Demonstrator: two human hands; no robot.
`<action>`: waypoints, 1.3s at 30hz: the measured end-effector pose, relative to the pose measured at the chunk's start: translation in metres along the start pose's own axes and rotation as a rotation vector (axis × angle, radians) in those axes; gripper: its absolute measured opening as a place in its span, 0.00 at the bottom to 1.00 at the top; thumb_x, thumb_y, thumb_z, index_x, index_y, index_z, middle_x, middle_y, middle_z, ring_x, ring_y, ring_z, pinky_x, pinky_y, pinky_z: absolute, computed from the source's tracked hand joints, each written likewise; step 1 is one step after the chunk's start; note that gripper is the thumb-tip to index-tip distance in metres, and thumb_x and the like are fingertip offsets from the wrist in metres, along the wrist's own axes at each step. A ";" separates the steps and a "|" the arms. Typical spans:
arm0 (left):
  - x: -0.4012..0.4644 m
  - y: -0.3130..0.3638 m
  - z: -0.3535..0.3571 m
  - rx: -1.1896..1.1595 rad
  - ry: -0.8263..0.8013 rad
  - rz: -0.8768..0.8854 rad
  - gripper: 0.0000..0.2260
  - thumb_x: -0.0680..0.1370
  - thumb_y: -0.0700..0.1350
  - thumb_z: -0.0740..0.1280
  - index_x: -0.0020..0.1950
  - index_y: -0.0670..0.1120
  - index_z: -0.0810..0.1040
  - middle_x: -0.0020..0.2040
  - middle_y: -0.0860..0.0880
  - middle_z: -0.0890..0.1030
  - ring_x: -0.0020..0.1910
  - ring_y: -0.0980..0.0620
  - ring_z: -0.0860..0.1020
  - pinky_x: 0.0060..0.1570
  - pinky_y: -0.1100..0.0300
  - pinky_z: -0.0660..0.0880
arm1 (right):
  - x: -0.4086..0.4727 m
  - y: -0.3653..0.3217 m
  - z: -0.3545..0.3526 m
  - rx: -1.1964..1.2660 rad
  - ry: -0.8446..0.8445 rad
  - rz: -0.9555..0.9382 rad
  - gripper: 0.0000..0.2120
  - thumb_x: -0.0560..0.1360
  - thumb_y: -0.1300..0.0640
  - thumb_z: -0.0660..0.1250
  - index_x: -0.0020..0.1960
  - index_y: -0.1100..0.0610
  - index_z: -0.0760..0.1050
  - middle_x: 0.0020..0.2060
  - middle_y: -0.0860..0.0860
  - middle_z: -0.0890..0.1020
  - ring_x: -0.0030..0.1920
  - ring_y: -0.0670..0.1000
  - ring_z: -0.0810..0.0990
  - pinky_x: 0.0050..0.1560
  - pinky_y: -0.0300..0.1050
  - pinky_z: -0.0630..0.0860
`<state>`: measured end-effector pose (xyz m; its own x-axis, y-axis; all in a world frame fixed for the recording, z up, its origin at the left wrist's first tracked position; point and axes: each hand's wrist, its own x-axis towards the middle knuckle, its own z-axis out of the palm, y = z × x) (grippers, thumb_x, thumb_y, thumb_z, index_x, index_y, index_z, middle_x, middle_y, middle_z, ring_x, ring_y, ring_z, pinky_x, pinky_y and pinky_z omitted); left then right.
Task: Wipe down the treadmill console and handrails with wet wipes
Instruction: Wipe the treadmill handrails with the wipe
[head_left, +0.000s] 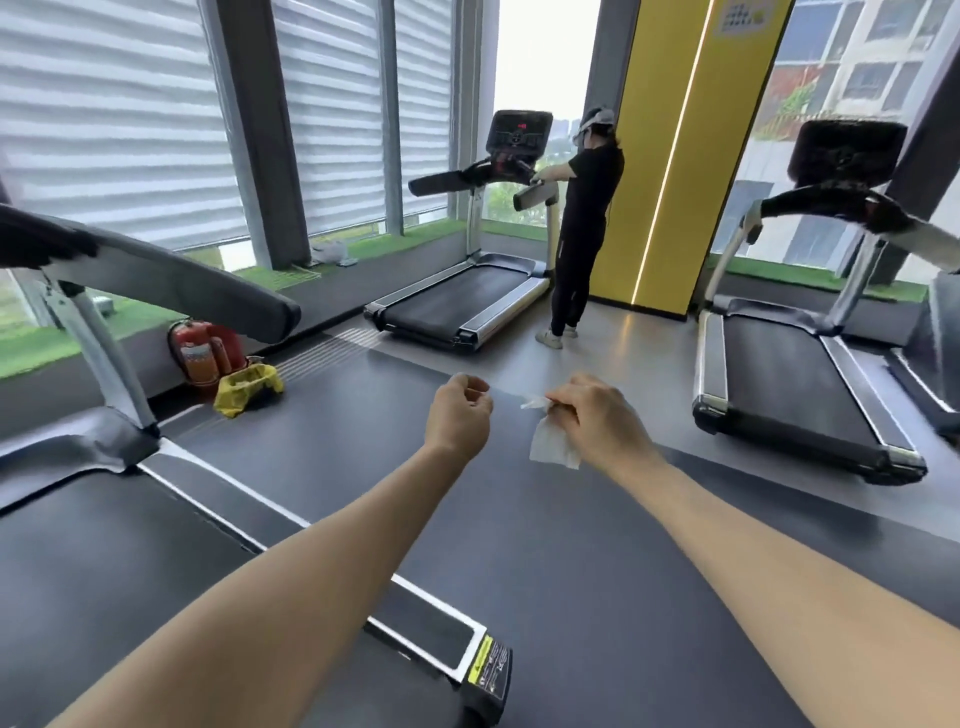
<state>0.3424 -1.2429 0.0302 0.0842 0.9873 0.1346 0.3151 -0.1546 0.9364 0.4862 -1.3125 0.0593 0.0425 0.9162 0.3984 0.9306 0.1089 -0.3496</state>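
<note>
Both my arms reach forward over the dark floor. My right hand pinches a white wet wipe, which hangs crumpled below my fingers. My left hand is held beside it with fingers curled, and nothing is visible in it. A treadmill stands close on my left, with its padded grey handrail at shoulder height and its belt deck under my left arm. Its console is out of view.
Another person stands at a far treadmill by the window, hands on its handrail. A third treadmill stands at right. Red fire extinguishers and a yellow bag sit against the left wall. A yellow pillar rises behind.
</note>
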 end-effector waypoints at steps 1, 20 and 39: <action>0.019 0.004 0.008 0.014 0.016 0.005 0.08 0.80 0.40 0.62 0.57 0.41 0.75 0.43 0.50 0.73 0.41 0.52 0.72 0.40 0.61 0.69 | 0.019 0.010 -0.001 0.009 -0.002 -0.017 0.12 0.79 0.61 0.60 0.56 0.57 0.80 0.45 0.56 0.75 0.47 0.57 0.76 0.44 0.49 0.71; 0.300 -0.004 0.139 0.135 0.402 -0.199 0.07 0.80 0.41 0.62 0.57 0.41 0.74 0.48 0.47 0.76 0.46 0.51 0.73 0.43 0.62 0.69 | 0.365 0.221 0.094 0.349 -0.208 -0.166 0.07 0.75 0.57 0.66 0.48 0.58 0.81 0.45 0.55 0.83 0.50 0.57 0.78 0.48 0.47 0.74; 0.553 -0.090 -0.030 0.323 0.802 -0.291 0.06 0.78 0.39 0.64 0.54 0.42 0.76 0.47 0.47 0.77 0.46 0.51 0.74 0.46 0.63 0.68 | 0.668 0.077 0.279 0.644 -0.377 -0.465 0.06 0.75 0.60 0.65 0.45 0.58 0.81 0.42 0.52 0.82 0.42 0.49 0.75 0.38 0.39 0.63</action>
<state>0.3325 -0.6815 0.0302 -0.6841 0.6998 0.2057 0.4811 0.2210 0.8483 0.4842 -0.5844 0.0618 -0.5187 0.7787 0.3528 0.4327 0.5951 -0.6773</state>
